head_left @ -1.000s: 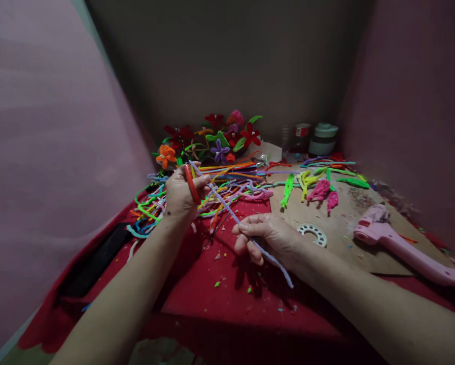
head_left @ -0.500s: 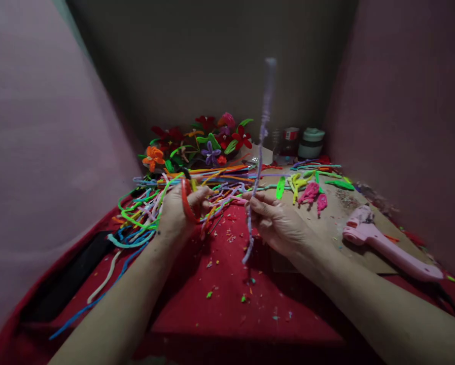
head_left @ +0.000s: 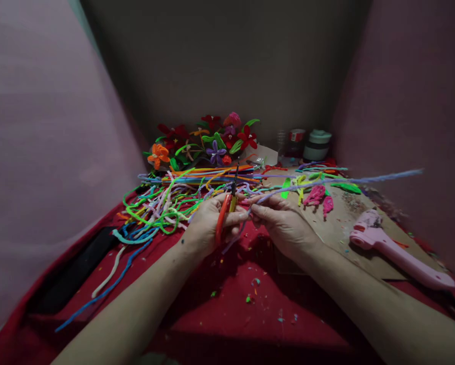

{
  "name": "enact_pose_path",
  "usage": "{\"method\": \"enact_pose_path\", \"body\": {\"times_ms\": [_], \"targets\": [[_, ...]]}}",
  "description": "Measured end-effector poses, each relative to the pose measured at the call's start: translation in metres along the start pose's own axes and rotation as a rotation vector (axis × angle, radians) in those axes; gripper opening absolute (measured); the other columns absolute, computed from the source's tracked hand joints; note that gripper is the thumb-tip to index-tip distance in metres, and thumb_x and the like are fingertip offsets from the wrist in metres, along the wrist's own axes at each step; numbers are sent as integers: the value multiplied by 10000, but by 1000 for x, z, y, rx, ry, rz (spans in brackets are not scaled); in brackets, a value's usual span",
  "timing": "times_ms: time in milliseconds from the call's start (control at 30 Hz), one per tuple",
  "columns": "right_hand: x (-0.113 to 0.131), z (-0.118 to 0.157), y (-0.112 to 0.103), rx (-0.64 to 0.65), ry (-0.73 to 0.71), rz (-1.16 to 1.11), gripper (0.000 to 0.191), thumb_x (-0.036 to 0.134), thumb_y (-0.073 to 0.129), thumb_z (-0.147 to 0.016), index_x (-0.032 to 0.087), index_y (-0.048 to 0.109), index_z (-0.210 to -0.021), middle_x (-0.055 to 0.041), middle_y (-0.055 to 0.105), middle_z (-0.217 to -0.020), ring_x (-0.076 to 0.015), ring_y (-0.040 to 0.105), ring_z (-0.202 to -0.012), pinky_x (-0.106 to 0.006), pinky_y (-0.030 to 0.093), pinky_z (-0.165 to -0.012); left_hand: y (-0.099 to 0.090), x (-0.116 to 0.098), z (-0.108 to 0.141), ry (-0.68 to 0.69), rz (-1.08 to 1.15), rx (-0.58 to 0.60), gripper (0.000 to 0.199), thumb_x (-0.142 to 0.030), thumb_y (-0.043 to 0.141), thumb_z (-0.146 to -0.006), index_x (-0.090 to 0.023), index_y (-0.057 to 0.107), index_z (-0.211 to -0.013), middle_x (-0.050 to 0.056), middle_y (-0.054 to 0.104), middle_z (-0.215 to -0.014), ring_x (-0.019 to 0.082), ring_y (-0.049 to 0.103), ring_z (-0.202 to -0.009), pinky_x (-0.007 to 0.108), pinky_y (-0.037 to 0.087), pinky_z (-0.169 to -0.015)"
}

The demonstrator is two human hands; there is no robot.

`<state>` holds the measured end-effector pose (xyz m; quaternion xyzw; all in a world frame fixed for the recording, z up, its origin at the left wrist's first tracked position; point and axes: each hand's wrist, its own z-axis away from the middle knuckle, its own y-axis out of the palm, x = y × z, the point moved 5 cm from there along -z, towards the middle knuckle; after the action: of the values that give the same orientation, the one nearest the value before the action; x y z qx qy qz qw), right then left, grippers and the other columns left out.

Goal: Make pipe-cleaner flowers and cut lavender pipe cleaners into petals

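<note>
Scissors (head_left: pixel 221 219) with red-orange handles hang in my left hand (head_left: pixel 204 225), their dark blades pointing up and away from me. My right hand (head_left: pixel 288 228) pinches a lavender pipe cleaner (head_left: pixel 349 181) between thumb and fingers. Its long end stretches out to the right above the cardboard, and a short tail slants down to the left below my fingertips. The left thumb and fingertips are close to that tail beside the right fingertips; whether they grip it I cannot tell.
Many coloured pipe cleaners (head_left: pixel 147 215) lie tangled on the red cloth (head_left: pixel 212 319). Pipe-cleaner flowers (head_left: pixel 215 152) stand behind. At right, cardboard (head_left: pixel 334 238) bears a pink glue gun (head_left: pixel 402 256) and pink petal shapes (head_left: pixel 314 196). A lidded jar (head_left: pixel 317 146) stands at the back.
The lavender pipe cleaner has swung from upright to nearly level, its long end now to the right. My left hand has moved right with the scissors, beside my right hand.
</note>
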<state>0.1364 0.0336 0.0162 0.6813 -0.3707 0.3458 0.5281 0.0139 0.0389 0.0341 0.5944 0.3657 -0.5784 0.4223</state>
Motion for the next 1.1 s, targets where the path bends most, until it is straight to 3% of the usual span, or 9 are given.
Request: {"method": "enact_pose_path", "body": {"times_ms": [167, 400, 733, 1100], "targets": [[1, 2, 0, -24, 27, 61, 57, 151, 655, -619, 163, 613, -655, 30, 557, -588, -82, 451, -523, -246, 338, -545, 1, -5, 3, 48, -7, -46, 437, -205, 711, -610, -157, 499, -989, -54, 536, -630, 32, 445, -395, 144, 343, -351], [2, 3, -2, -67, 30, 83, 88, 149, 658, -597, 166, 580, -634, 38, 537, -560, -84, 456, -508, -250, 331, -530, -5, -2, 0, -5, 12, 25, 380, -178, 706, -598, -143, 537, -937, -65, 481, -620, 14, 408, -411, 135, 331, -370], [0, 4, 2, -16, 43, 154, 120, 142, 663, -604, 156, 545, -614, 48, 504, -518, -75, 436, -468, -239, 311, -489, -2, -4, 2, -26, -75, -15, 521, -141, 726, -534, -137, 552, -1024, -26, 545, -718, 48, 485, -563, 142, 370, -480], [-6, 3, 2, 1, 128, -19, 111, 170, 677, -592, 152, 581, -644, 25, 559, -578, -86, 507, -495, -231, 393, -487, -5, -4, 1, -40, -39, 49, 486, -202, 716, -565, -164, 564, -1025, -37, 534, -713, 5, 376, -421, 145, 282, -376]]}}
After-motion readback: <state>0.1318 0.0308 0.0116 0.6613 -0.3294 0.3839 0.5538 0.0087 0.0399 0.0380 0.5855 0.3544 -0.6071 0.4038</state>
